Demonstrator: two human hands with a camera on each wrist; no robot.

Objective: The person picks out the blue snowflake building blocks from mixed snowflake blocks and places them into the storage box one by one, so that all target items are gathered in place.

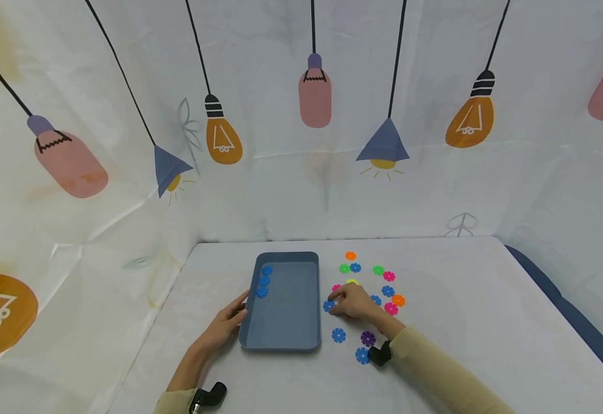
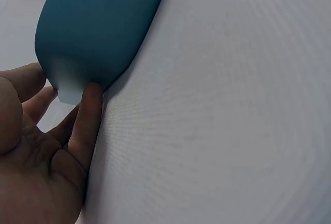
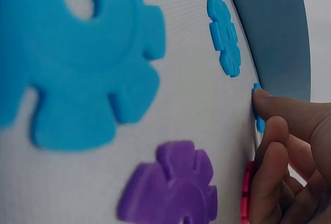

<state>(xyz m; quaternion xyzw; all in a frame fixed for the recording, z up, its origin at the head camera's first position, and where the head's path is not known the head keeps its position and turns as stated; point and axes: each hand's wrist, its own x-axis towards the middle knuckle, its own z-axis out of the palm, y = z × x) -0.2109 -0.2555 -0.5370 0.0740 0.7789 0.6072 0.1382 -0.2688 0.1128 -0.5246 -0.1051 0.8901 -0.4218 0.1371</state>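
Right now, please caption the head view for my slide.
Left hand touches grey-blue tray holding three blue notched discs; right hand touches another disc outside.

Booth-like nook, building type could not be told, pale creased sheeting [image 1: 275,201] hung far, left and right, printed lamps [image 1: 382,144] and bulbs [image 1: 224,135] dangled across it, white table [image 1: 467,310] stood within, dark blue strip [image 1: 591,339] showed beyond its right edge.
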